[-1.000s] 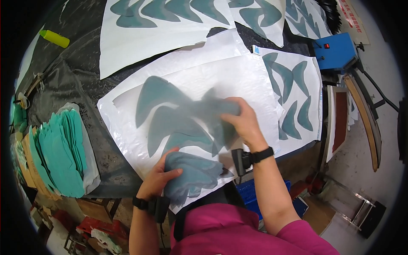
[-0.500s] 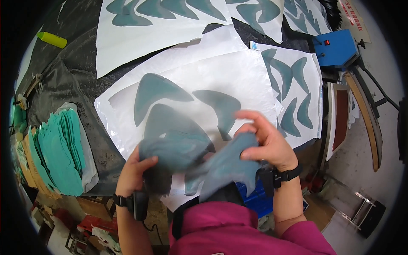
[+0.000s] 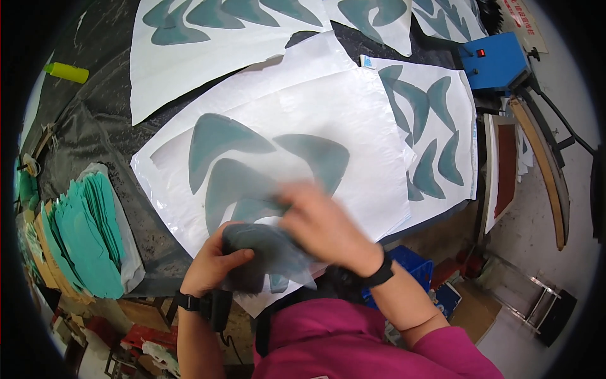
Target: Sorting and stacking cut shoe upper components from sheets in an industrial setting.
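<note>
A floppy stack of thin, dark grey-green curved pieces (image 3: 262,252) is in my left hand (image 3: 218,260), with the thumb lying over its top. The stack hangs above the near edge of a white sheet (image 3: 303,101). My right hand (image 3: 319,221) reaches across the sheet beside the stack, its fingers smeared by motion; whether they hold anything is hidden. Close to those fingertips lies a curved piece (image 3: 249,207), partly covered by the stack. Farther up the sheet are more curved pieces: one at the upper left (image 3: 224,142) and one at the right (image 3: 322,158).
Other white sheets bearing curved pieces lie at the back (image 3: 183,69) and right (image 3: 435,177). A pile of green cut pieces (image 3: 91,234) rests at the left. A yellow bottle (image 3: 68,72) lies at the far left, and a blue machine (image 3: 495,63) stands at the back right.
My right hand has moved left and inward over the sheet; the loose piece it held no longer shows in it. The stack stays in my left hand. The view has shifted slightly.
</note>
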The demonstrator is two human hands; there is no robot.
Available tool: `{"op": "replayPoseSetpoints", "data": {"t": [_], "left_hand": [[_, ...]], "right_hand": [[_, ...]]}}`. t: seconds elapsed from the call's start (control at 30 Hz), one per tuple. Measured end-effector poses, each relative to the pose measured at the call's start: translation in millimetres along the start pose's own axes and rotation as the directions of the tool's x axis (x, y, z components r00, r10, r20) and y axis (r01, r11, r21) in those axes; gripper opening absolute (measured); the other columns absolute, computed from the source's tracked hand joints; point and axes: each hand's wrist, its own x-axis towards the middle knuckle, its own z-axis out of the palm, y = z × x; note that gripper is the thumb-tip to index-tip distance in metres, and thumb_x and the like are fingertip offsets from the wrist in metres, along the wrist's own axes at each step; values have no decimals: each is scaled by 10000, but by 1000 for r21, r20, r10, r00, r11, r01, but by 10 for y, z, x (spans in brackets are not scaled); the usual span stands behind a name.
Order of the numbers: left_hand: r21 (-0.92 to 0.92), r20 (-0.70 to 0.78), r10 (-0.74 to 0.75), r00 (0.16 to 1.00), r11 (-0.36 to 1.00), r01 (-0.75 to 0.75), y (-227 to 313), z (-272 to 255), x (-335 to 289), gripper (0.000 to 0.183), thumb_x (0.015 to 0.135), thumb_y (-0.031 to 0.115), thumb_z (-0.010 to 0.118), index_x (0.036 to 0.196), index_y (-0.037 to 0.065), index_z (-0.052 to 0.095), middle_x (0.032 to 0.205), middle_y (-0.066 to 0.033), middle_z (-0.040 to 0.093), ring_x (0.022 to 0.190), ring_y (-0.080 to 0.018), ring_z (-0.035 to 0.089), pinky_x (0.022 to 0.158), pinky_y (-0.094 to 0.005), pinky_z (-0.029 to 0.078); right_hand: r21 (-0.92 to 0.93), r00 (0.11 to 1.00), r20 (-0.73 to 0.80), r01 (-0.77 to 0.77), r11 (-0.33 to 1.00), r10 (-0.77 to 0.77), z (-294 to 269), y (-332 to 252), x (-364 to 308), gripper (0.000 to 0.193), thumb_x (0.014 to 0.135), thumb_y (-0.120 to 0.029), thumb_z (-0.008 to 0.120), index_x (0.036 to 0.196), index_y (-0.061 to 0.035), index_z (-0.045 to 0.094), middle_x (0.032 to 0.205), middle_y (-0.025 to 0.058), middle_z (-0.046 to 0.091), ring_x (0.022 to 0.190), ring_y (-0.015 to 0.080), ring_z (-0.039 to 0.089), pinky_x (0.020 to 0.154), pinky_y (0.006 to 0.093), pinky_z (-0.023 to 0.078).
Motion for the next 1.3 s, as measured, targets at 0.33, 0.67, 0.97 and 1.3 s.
{"op": "replayPoseSetpoints", "data": {"t": [0.33,0.67,0.97,1.3], "left_hand": [[-35,-19,-36,999,999,35,-155,-35,-10,494,875,19,758,1342,36,600,1175,-33,683,1104,-156,631,1007,-317,489],[-11,149,-135,980,990,138,6,-95,-291,720,824,-25,781,1487,68,516,1319,-70,655,1197,-179,611,1056,-309,455],[-119,265,-38,964,990,72,215,368,-63,611,867,65,814,1408,29,531,1318,-45,602,1203,-149,558,1052,-302,438],[-199,113,-197,974,956,216,-274,-213,-605,535,848,51,814,1332,-17,597,1216,-63,677,1137,-160,619,1024,-318,478]], "right_hand": [[-474,904,-404,-341,812,143,-460,991,161,272,837,-85,759,1044,3,605,1073,183,588,947,339,596,835,422,505],[728,841,-65,-329,602,538,-660,514,97,106,1037,-134,606,1097,-84,536,899,-16,595,788,89,588,729,259,527],[585,939,15,-287,758,343,-240,79,221,107,1031,-130,627,1087,-52,581,876,-29,610,785,57,574,718,217,498],[-52,970,215,128,990,-114,24,-122,832,105,969,-138,632,1022,-47,633,901,124,700,834,304,675,748,370,526]]}}
